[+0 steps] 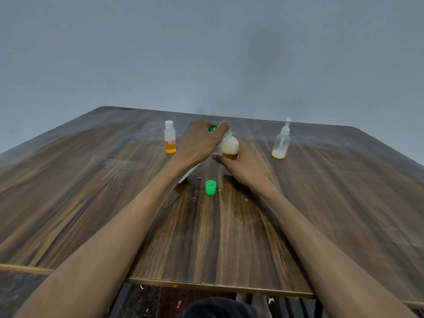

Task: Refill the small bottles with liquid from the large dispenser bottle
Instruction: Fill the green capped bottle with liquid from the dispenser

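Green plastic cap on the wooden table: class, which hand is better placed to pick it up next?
Probably the left hand: the right hand holds the small bottle steady. The green plastic cap lies between both forearms.

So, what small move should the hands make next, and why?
Probably finish with the green piece the left hand pinches at the neck of the small bottle, steadied by the right hand. Foam nearly fills it, and a green cap waits nearby.

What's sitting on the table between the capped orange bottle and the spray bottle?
In the head view, both hands: the left hand grips something green, and the right hand holds a foamy bottle.
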